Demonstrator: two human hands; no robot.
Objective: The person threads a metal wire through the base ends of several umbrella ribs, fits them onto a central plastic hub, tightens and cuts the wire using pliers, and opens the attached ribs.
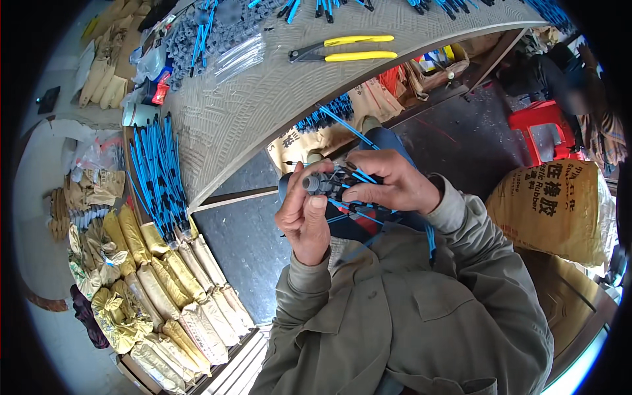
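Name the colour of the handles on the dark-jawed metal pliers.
Yellow handles, seen best in the head view.

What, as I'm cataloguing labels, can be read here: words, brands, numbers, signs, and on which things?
Yellow-brown sack, right: large dark characters and Latin letters, legible in part; wording withheld.
Tan sheet under the table: dark characters, partly hidden.
Wrapped packages, lower left: faint printing too small to read.

Cutting pliers (342, 49) on the tabletop (243, 105), fitting (312, 185) between left hand (305, 217) and right hand (395, 182) before its edge, rod bundle (158, 178) beside its left end, packages (158, 293) nearer on that side, stool (526, 122) at right, sack (550, 210) nearer.
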